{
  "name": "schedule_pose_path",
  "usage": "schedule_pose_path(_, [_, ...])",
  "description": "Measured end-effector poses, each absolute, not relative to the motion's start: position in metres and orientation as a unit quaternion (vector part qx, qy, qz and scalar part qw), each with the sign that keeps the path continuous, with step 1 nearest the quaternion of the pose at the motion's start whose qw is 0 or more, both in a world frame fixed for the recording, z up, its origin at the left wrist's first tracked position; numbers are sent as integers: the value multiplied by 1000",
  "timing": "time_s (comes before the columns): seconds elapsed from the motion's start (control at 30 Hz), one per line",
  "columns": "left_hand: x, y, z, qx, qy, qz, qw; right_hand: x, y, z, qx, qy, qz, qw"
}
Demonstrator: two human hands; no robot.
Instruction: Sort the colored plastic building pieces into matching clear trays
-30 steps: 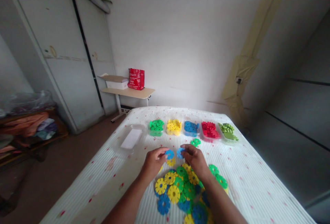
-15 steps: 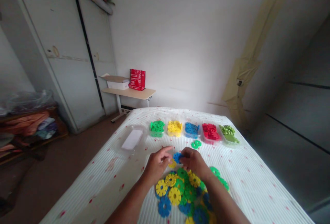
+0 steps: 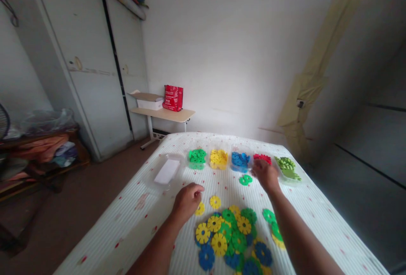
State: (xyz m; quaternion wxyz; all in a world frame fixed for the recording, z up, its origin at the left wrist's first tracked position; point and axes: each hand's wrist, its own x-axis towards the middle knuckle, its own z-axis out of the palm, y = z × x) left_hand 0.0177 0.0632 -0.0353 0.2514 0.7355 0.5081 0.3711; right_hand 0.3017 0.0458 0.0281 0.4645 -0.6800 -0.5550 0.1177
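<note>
My left hand [image 3: 188, 200] hovers over the table with its fingers curled in, holding nothing I can see. Just under its fingertips lies a yellow flower-shaped plastic disc [image 3: 199, 209], with another yellow disc [image 3: 215, 202] to its right. My right hand [image 3: 265, 174] reaches to the front of the boxes, fingers closed between the box of blue discs [image 3: 240, 162] and the box of red pieces [image 3: 262, 158], partly covering the red one. What its fingers hold, if anything, is hidden. Nearer me spreads a pile of yellow, green and blue discs [image 3: 226, 235].
Boxes of green discs [image 3: 197, 159], yellow discs [image 3: 218, 159] and light green pieces [image 3: 287, 168] stand in the row. Loose green discs [image 3: 245, 180] lie before it. A clear tray with a white card [image 3: 167, 170] sits left. Behind, a side table [image 3: 171, 115] carries a red bag [image 3: 173, 97].
My right hand, which held a blue disc near my left hand, has moved forward and right to the boxes. The disc is out of sight. My left hand has curled its fingers.
</note>
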Motion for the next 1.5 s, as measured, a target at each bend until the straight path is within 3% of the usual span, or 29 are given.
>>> schedule_pose_path(0.17, [7,69,-39,655,525,427,338,337,24,9,-697,-557,101,441])
schedule_pose_path(0.3, [11,66,-34,655,520,425,345,379,-9,-14,-767,-492,74,404])
schedule_pose_path(0.47, [33,48,-17,737,472,390,287,402,-23,-26,-824,-428,75,364])
schedule_pose_path(0.63, [56,21,-4,823,410,318,232,397,-15,-32,-825,-477,34,300])
schedule_pose_path(0.8, [75,5,3,867,434,211,126,395,-14,-36,-816,-502,16,286])
schedule_pose_path(0.93, [88,5,-3,864,468,159,98,394,-15,-33,-820,-500,17,278])
schedule_pose_path(1.13, [93,14,-15,818,501,212,187,392,-16,-31,-815,-506,15,282])
schedule_pose_path(1.27, [90,13,-9,773,459,288,329,392,-16,-32,-814,-506,11,284])
schedule_pose_path(1.37, [88,4,-2,774,390,280,413,393,-15,-33,-818,-503,14,278])
schedule_pose_path(1.5, [89,-8,-3,855,338,204,335,393,-15,-34,-825,-497,15,269])
